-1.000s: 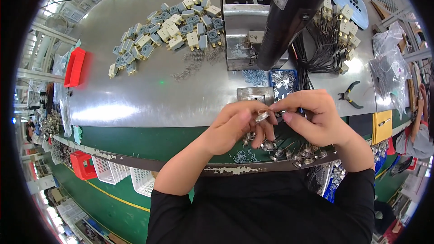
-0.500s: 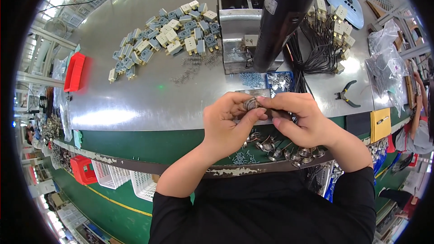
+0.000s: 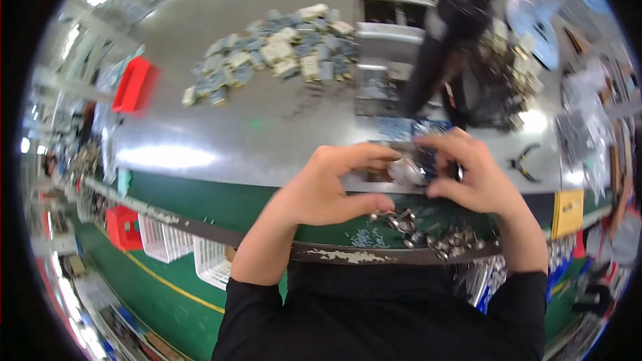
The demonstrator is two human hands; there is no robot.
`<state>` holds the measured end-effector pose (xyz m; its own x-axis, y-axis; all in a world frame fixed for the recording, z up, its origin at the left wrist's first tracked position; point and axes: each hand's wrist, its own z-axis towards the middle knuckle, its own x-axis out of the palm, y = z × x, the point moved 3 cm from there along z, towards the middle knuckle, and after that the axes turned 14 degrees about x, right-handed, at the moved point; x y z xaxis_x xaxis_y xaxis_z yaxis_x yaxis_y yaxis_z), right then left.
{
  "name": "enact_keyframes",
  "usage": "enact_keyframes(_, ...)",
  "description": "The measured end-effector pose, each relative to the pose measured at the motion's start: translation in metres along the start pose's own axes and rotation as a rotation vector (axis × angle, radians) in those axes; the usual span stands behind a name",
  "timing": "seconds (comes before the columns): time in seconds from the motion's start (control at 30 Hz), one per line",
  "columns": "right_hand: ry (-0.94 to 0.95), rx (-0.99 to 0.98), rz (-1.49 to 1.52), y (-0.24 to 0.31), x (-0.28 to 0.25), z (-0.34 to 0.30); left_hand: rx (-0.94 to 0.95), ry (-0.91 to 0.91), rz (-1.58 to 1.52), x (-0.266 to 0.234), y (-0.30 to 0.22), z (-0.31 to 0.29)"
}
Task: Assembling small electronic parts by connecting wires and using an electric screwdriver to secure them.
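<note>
In the middle, over the near edge of the metal tabletop, my left hand (image 3: 328,187) is open, its thumb and fingers spread wide. Opposite it is my right hand (image 3: 471,170), fingers curved and held apart from the thumb. Between the two hands is a shiny, rounded metal part (image 3: 406,172), smeared by motion; neither hand plainly grips it. A dark shape beside my right fingers is too blurred to name. Just below the hands, several small round metal parts with wires (image 3: 455,242) lie on the green mat, next to a scatter of small screws (image 3: 368,237).
A pile of cream and grey blocks (image 3: 281,50) covers the back left. Behind my hands stands a metal fixture (image 3: 388,47) with a black cylindrical tool (image 3: 445,47) over it. Black cables, pliers (image 3: 525,162) and a yellow pad (image 3: 568,214) lie right; a red bin (image 3: 134,84) sits left.
My hands have drawn apart from the small metal part that they were both pinching. My left fingers have spread. The whole view has shifted and blurred with head motion.
</note>
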<state>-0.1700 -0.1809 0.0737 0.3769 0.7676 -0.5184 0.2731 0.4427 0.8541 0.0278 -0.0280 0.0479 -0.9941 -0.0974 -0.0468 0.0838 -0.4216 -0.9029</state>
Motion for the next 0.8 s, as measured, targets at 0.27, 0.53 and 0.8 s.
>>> enact_keyframes(0.27,-0.001,0.058,-0.572,-0.033,-0.001,0.001,-0.214,-0.254,1.738,-0.189,0.015,-0.058)
enact_keyframes(0.53,0.053,0.143,-0.654,-0.031,0.005,0.012,-0.219,-0.251,1.655,-0.189,0.027,-0.086)
enact_keyframes(0.8,0.206,0.082,-0.763,-0.049,0.005,0.018,-0.152,-0.409,1.102,-0.154,0.021,-0.097)
